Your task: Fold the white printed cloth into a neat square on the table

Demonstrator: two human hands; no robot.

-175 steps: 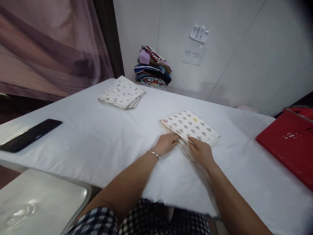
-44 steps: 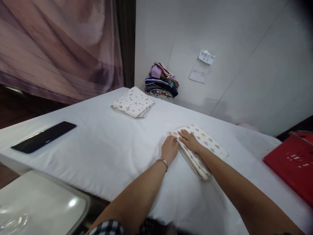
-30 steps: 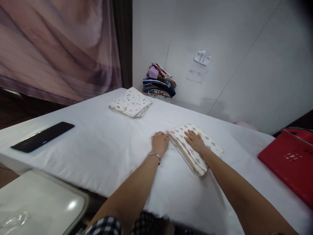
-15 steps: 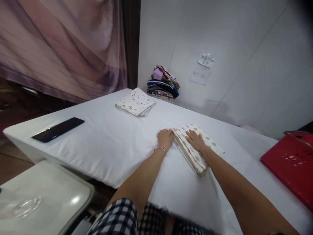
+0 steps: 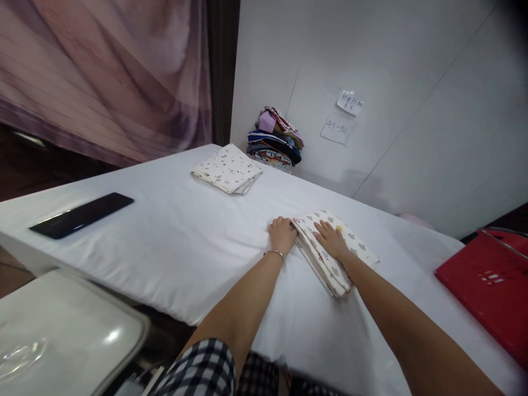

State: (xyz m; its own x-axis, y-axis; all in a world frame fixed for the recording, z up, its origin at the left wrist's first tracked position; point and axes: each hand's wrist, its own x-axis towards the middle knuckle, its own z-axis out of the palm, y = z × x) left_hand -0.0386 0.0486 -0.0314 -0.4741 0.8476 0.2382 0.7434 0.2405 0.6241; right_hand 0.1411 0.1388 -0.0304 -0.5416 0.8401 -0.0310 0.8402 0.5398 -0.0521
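Note:
A folded white cloth (image 5: pixel 350 240) with grey, red and yellow prints lies in several layers on the white-covered table (image 5: pixel 185 236). At its far left corner, my left hand (image 5: pixel 282 233) has its fingers closed on the edge; a bracelet circles that wrist. My right hand (image 5: pixel 330 240) rests flat on top of the cloth, fingers stretched out and a little apart. Farther back on the left sits another folded white cloth (image 5: pixel 227 168) with small dark prints, and neither hand touches it.
A black phone-like slab (image 5: pixel 82 215) lies at the table's left. Stacked folded fabrics (image 5: pixel 275 137) stand by the wall at the back. On the right is a red bag-like object (image 5: pixel 489 280). A pale glossy stool or lid (image 5: pixel 70 330) stands at the lower left.
The view has shifted slightly. My left hand's fingers have moved a little onto the cloth's corner, while my right hand stays flat on top.

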